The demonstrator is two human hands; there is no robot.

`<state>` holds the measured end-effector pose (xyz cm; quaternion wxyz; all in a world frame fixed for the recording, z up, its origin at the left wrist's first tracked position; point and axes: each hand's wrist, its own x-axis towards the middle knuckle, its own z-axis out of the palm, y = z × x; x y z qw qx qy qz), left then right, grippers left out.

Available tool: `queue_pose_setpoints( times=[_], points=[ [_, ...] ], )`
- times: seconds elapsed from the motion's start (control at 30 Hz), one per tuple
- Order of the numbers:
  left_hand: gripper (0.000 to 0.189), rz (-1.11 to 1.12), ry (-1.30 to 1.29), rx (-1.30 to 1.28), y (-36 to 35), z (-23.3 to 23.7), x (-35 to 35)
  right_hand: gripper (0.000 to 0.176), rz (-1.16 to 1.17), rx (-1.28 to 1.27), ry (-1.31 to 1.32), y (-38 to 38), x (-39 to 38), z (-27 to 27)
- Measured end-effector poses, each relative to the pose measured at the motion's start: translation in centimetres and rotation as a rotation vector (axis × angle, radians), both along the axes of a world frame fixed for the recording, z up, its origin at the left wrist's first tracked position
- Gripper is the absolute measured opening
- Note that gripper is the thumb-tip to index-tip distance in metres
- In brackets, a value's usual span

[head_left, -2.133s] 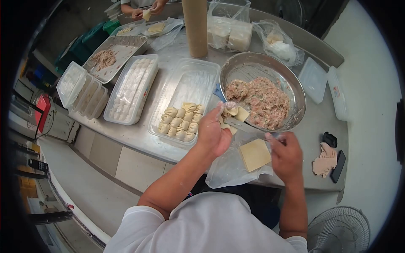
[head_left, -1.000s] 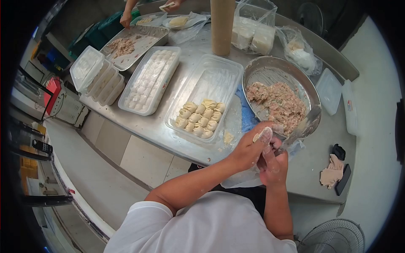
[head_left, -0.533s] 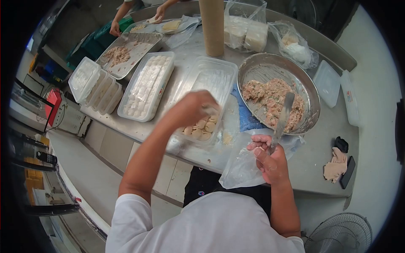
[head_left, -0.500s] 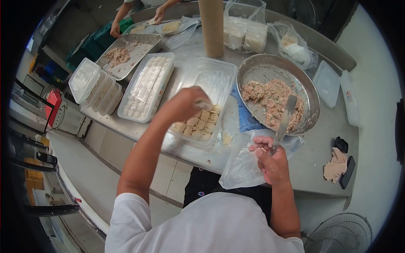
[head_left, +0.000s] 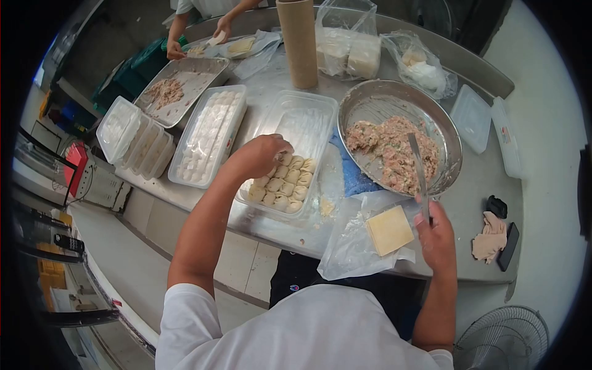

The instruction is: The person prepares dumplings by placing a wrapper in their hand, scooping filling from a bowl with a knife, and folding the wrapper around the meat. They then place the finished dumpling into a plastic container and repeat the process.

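My left hand [head_left: 262, 155] is over the near part of a clear plastic container [head_left: 299, 114], its fingers bent down at the back rows of folded dumplings [head_left: 287, 185]; whatever is between the fingertips is hidden. A metal spatula [head_left: 418, 166] is held in my right hand [head_left: 436, 231], its blade reaching over the round steel pan [head_left: 455, 117] of minced filling [head_left: 401, 151]. Left of that hand, a stack of square wrappers [head_left: 390, 231] lies on a plastic sheet [head_left: 345, 246].
A cardboard tube [head_left: 297, 46] stands behind the container. Left are a container of white dumplings [head_left: 209, 135], stacked boxes [head_left: 132, 139] and a tray of filling [head_left: 191, 83]. Across the table, a co-worker's hands [head_left: 223, 26] hold a wrapper. Bagged wrappers [head_left: 361, 55] lie behind the pan.
My left hand has shifted slightly left and down over the dumplings. My right hand has moved right with the spatula, and the wrapper stack now shows. The co-worker's hands have moved slightly.
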<state>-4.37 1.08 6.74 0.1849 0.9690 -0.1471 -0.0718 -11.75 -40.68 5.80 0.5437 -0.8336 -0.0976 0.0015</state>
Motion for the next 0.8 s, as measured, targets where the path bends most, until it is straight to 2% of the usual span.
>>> queue_pose_setpoints(
  times=[0.03,0.1,0.13,0.2,0.27,0.33,0.4,0.43,0.5,0.63,0.7,0.8],
  points=[
    [0.048,-0.013,-0.002,0.033,0.0,0.1,0.0,0.032,-0.008,-0.002,-0.002,-0.1,0.5,0.7],
    [0.049,-0.033,-0.010,0.063,0.1,0.0,0.0,0.029,0.001,-0.427,-0.282,-0.1,1.8,2.6],
    [0.052,-0.047,0.022,0.084,0.2,-0.3,0.0,0.029,-0.006,-0.430,-0.286,0.1,2.5,2.9],
    [0.055,-0.073,0.047,0.106,-0.5,-0.3,-0.3,0.032,0.005,-0.733,-0.520,0.8,3.8,3.0],
    [0.053,0.006,-0.147,0.145,-2.0,0.8,-2.1,0.029,-0.012,-0.818,-0.538,2.0,5.3,3.6],
    [0.057,-0.008,-0.305,-0.095,-5.4,1.8,-3.7,0.027,-0.014,-0.899,-0.546,3.5,7.0,3.7],
    [0.052,-0.140,-0.260,-0.384,-10.0,0.6,-5.8,0.022,0.054,-1.010,-0.524,4.9,8.5,3.2],
    [0.056,-0.181,-0.097,-0.492,-12.7,0.0,-6.7,0.022,0.058,-1.012,-0.528,5.3,8.6,2.8],
    [0.052,-0.467,-0.135,-0.504,-17.1,-2.3,-7.9,0.013,0.205,-1.017,-0.468,5.9,9.0,2.5],
    [0.045,-0.528,-0.105,-0.390,-20.6,-5.6,-7.8,0.013,0.228,-0.974,-0.434,3.2,8.9,2.8],
    [0.037,-0.496,-0.007,-0.408,-20.8,-6.0,-7.3,0.016,0.208,-0.762,-0.512,1.3,8.7,2.7],
    [0.033,-0.511,-0.054,-0.434,-20.7,-5.4,-7.6,0.020,0.160,-0.649,-0.541,0.4,8.6,2.9]
  ],
)
